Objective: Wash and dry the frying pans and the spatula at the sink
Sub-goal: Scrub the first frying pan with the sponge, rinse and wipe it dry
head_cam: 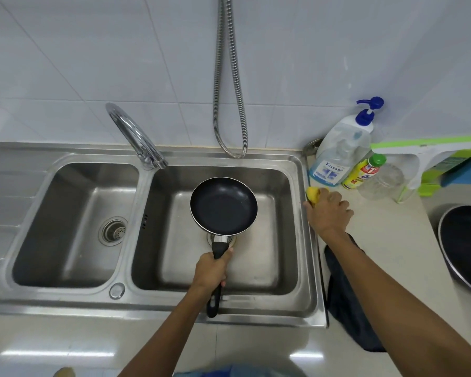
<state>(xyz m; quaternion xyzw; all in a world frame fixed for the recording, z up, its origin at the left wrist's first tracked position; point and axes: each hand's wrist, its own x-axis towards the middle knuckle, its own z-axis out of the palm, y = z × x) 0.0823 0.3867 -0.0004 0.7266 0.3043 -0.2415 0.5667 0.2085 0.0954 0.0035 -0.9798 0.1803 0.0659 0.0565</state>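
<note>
Grips the little frying pan (223, 204) by its handle with the left hand (211, 269), over the right sink bowl (284, 240). Squeezes the yellow sponge (312, 194) on the counter (386, 235) with the right hand (329, 210).

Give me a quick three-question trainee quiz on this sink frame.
1. True or false: the left hand holds the small frying pan by its handle over the right basin.
2. What does the right hand hold? A) soap bottle B) yellow sponge C) tap
3. Where does the large pan sit?

Key: 1 true. 2 B. 3 On the counter, right of the basin, partly cut off by the frame edge.
</note>
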